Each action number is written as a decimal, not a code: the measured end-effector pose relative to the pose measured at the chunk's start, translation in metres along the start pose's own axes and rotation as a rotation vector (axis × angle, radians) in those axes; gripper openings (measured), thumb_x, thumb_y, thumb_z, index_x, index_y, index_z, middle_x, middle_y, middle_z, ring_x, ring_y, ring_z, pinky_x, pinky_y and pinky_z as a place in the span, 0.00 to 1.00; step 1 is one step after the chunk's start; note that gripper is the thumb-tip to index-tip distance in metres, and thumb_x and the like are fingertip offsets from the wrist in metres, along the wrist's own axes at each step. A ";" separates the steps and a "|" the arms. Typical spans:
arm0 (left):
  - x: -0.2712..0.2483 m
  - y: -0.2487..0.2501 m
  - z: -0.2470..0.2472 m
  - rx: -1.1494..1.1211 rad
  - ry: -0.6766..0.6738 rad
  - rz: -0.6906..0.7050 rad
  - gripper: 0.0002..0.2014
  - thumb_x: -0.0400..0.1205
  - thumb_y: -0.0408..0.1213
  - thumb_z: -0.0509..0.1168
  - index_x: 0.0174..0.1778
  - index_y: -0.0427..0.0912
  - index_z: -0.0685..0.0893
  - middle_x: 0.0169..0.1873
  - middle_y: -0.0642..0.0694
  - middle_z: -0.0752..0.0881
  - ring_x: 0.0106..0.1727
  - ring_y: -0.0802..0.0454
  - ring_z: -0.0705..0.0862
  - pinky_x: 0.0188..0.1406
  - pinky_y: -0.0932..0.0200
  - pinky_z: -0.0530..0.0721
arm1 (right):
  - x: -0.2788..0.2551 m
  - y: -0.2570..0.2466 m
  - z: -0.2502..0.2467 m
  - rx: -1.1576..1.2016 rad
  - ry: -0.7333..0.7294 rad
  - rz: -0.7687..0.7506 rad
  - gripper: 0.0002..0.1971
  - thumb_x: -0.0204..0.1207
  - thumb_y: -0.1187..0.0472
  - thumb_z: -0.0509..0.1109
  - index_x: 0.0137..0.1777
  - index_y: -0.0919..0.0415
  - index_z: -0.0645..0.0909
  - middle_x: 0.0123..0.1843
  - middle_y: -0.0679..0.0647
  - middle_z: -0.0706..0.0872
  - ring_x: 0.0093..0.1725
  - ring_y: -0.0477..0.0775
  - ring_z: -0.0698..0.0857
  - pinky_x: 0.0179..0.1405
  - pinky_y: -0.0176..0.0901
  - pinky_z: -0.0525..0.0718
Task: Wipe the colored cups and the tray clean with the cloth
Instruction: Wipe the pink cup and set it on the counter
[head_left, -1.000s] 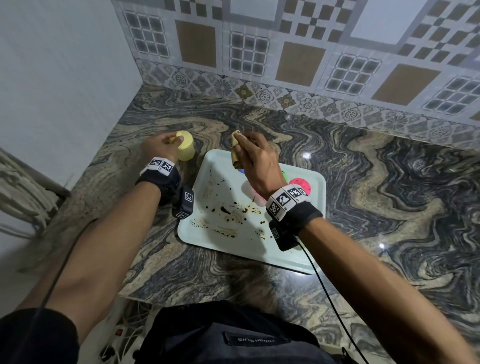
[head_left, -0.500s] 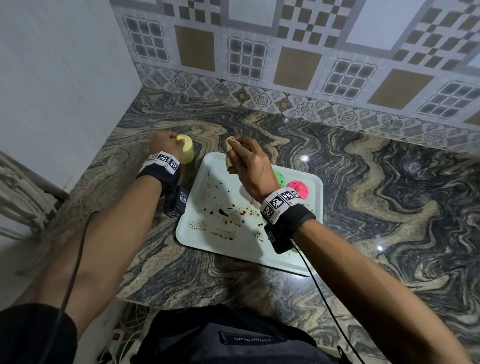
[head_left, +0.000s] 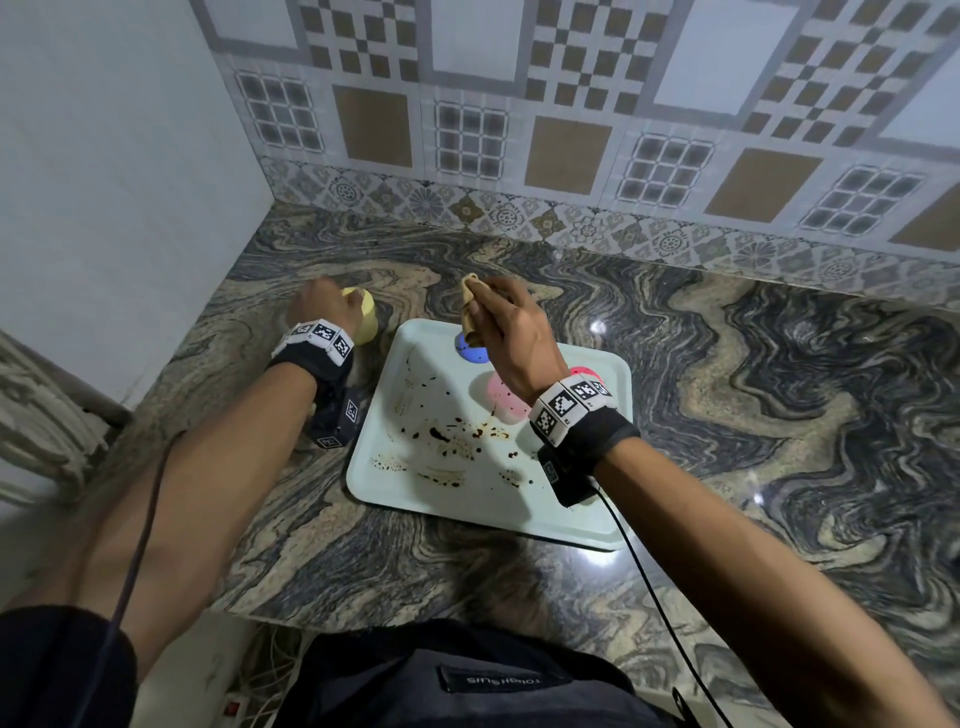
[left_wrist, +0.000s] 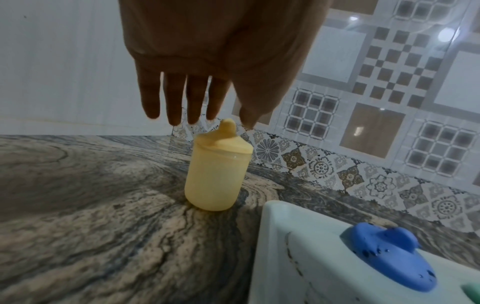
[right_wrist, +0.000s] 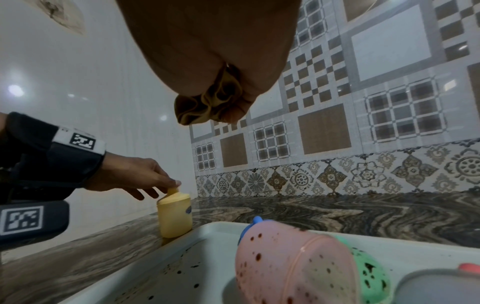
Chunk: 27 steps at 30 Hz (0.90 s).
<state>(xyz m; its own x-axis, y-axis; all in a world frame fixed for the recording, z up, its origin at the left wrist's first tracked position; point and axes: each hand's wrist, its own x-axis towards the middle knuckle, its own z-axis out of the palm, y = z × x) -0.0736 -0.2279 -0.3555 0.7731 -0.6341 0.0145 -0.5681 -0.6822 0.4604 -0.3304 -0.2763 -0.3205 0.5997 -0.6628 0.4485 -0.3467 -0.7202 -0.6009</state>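
1. The desk (head_left: 727, 415) carries everything: the pale tray (head_left: 395, 488), spattered with dark brown drips, lies in front of the person, and the yellow cup (left_wrist: 215, 174) stands upright on the stone just beside the tray's far left corner
2. On the tray wait the spotted pink cup (right_wrist: 285, 263), a green one (right_wrist: 369, 273) behind it and the blue cup (left_wrist: 389, 255); I'd take these next, one at a time, and leave the tray till it is bare
3. The left hand (left_wrist: 207, 61) hovers over the yellow cup, fingers straight and loose, a fingertip at the spout, gripping nothing; lift it straight off so the cup stays standing
4. The right hand (head_left: 511, 332) holds the mustard cloth (right_wrist: 205, 107) bunched tight in its fist above the blue cup; unfold a fresh face before wiping
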 end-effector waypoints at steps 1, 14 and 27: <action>-0.004 0.002 -0.001 0.014 0.043 0.002 0.20 0.82 0.46 0.64 0.56 0.29 0.84 0.57 0.27 0.85 0.59 0.28 0.82 0.55 0.40 0.81 | 0.000 0.000 -0.002 0.005 0.009 0.001 0.20 0.88 0.54 0.58 0.73 0.61 0.81 0.67 0.62 0.79 0.55 0.66 0.87 0.52 0.60 0.89; -0.087 0.060 0.041 -0.228 -0.434 0.550 0.28 0.66 0.45 0.83 0.60 0.41 0.86 0.54 0.46 0.85 0.51 0.51 0.82 0.59 0.56 0.81 | -0.030 0.019 -0.047 -0.041 0.135 0.047 0.16 0.87 0.63 0.63 0.68 0.70 0.84 0.65 0.67 0.81 0.52 0.58 0.87 0.55 0.37 0.88; -0.141 0.092 0.090 -0.190 -0.426 0.369 0.39 0.59 0.60 0.80 0.62 0.45 0.79 0.55 0.45 0.85 0.56 0.44 0.85 0.54 0.52 0.84 | -0.081 0.047 -0.069 -0.159 0.173 0.132 0.15 0.87 0.61 0.64 0.69 0.65 0.84 0.64 0.63 0.83 0.56 0.61 0.87 0.57 0.35 0.79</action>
<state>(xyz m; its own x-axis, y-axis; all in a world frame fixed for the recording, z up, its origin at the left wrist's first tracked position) -0.2598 -0.2342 -0.3955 0.3303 -0.9340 -0.1358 -0.6868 -0.3366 0.6442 -0.4451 -0.2707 -0.3395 0.4137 -0.7687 0.4877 -0.5311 -0.6389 -0.5565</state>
